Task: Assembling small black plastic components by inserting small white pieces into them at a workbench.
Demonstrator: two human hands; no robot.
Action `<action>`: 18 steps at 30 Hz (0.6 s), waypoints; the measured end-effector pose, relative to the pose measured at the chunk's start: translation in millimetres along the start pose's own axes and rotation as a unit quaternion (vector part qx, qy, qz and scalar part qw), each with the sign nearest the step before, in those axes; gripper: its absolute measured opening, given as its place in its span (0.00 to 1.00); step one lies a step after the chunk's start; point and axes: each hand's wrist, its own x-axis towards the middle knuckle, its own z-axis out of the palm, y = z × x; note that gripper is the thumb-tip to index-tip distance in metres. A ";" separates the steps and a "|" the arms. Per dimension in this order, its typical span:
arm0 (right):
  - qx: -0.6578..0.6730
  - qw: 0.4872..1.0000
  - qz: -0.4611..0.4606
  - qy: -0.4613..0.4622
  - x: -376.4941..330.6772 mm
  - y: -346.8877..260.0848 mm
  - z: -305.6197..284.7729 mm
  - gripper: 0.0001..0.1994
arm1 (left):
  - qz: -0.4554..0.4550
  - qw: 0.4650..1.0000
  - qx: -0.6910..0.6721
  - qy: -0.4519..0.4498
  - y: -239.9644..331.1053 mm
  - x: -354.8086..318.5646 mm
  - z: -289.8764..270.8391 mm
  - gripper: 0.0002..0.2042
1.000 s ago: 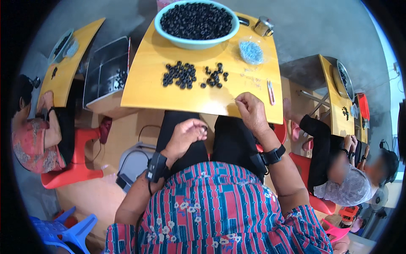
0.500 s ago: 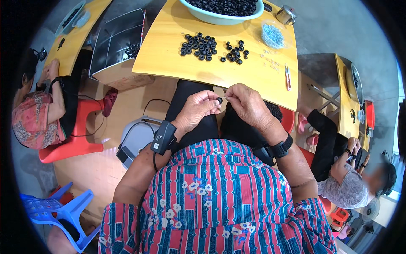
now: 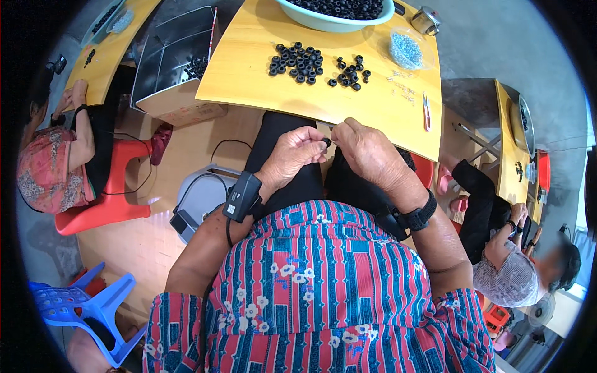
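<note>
My left hand [image 3: 292, 154] and my right hand [image 3: 367, 151] meet over my lap, just in front of the yellow table's [image 3: 249, 81] near edge. A small black ring [image 3: 327, 142] is pinched between the fingertips of both hands. On the table beyond them lie two loose heaps of black rings [image 3: 297, 62], the smaller heap [image 3: 349, 71] to the right. A pale green bowl [image 3: 329, 25] full of black rings stands at the table's far edge.
A clear bag of small metal parts [image 3: 405, 50] and a red-handled snipper [image 3: 426, 113] lie on the table's right side. A metal tray [image 3: 171, 56] stands left of the table. People sit at tables on the left [image 3: 53, 161] and right [image 3: 497, 248]. A blue plastic chair [image 3: 81, 304] is behind me.
My hands came together from apart: the right hand drew back from the table's edge and both now pinch a black ring over my lap. The view has tilted nearer.
</note>
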 end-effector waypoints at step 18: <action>0.347 0.912 0.203 0.079 3.8 -4.9 22.8 0.03 | -0.031 0.996 -0.082 -0.014 -1.9 -4.3 -3.5 0.05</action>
